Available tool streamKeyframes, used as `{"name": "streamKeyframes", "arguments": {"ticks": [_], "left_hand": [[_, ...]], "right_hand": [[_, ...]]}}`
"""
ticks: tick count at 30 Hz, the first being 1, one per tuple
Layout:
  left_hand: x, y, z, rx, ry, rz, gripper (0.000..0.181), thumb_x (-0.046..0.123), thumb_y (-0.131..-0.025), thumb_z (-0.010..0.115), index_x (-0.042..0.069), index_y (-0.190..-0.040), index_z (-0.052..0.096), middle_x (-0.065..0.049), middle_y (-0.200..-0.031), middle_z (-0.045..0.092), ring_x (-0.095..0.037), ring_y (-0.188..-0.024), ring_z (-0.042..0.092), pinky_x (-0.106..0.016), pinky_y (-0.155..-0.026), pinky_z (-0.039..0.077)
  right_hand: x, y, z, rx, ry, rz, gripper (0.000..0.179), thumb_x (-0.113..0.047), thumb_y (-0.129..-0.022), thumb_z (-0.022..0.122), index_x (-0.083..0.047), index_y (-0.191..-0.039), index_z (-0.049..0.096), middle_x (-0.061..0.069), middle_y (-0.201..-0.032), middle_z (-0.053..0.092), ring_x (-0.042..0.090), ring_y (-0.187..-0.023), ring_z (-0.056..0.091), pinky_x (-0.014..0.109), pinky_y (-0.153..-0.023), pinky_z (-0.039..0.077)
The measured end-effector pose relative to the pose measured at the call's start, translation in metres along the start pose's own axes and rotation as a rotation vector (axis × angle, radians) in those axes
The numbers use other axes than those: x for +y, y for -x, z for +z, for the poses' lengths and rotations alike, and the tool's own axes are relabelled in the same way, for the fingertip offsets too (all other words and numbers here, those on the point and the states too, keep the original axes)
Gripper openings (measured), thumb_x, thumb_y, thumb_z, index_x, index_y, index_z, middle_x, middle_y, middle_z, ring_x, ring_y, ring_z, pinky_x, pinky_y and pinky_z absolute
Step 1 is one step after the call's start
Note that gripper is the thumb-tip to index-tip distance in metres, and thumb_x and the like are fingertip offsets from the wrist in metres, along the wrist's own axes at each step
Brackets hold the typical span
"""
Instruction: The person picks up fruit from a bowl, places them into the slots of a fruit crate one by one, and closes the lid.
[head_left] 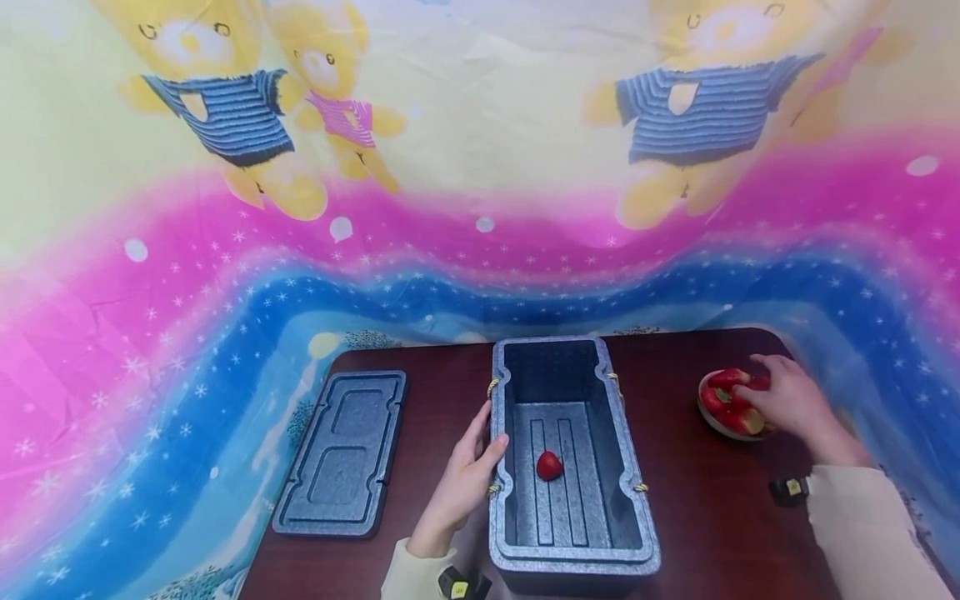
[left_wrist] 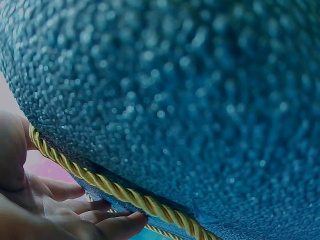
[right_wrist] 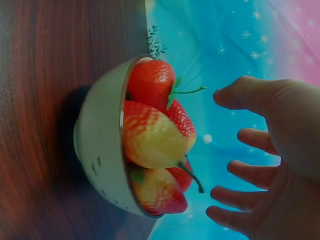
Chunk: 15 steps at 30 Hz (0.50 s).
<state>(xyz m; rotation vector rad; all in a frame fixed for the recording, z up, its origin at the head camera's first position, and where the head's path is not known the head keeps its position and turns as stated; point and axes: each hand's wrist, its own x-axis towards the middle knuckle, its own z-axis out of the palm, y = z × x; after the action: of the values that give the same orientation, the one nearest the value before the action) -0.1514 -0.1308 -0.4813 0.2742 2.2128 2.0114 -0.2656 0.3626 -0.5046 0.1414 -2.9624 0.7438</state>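
Observation:
A grey foam box (head_left: 573, 558) with yellow rope loops stands in the middle, one red strawberry (head_left: 549, 466) lying on its floor. Along the box's left wall rests my left hand (head_left: 462, 482), its thumb at the rim and its fingers fairly straight against the outside. The left wrist view shows those fingers beside the twisted yellow rope (left_wrist: 120, 190). At the right, my right hand (head_left: 795, 404) hovers over a bowl (right_wrist: 102, 135) of several red and yellow strawberries (right_wrist: 155, 137). Its fingers and thumb are spread, and a gap shows between them and the fruit in the right wrist view.
A grey foam lid (head_left: 341, 454) with two recessed panels lies on the dark brown table (head_left: 442, 379), left of the box. Behind the table hangs a colourful cloth (head_left: 480, 258) printed with bears.

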Motion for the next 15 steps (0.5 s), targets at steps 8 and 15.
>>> {"name": "streamKeyframes", "arguments": {"ticks": [8,15], "left_hand": [[-0.001,0.0,0.0,0.001,0.017,0.01,0.067,0.024,-0.107,0.051,0.01,-0.163,0.016,-0.017,-0.166,0.022,-0.034,-0.148,0.029,-0.053,-0.115,0.032],[-0.002,0.0,0.0,0.005,0.022,0.003,0.066,0.023,-0.107,0.051,0.01,-0.163,0.017,-0.017,-0.165,0.023,-0.034,-0.147,0.03,-0.052,-0.115,0.034]], "right_hand": [[0.008,0.002,0.01,-0.035,-0.012,0.034,0.074,-0.034,-0.094,0.07,0.015,-0.14,0.04,0.046,-0.138,0.035,0.064,-0.12,0.037,0.077,-0.093,0.036],[0.014,0.003,0.016,-0.031,0.003,0.027,0.072,-0.033,-0.093,0.072,0.015,-0.138,0.044,0.045,-0.133,0.043,0.062,-0.115,0.043,0.074,-0.089,0.041]]}}
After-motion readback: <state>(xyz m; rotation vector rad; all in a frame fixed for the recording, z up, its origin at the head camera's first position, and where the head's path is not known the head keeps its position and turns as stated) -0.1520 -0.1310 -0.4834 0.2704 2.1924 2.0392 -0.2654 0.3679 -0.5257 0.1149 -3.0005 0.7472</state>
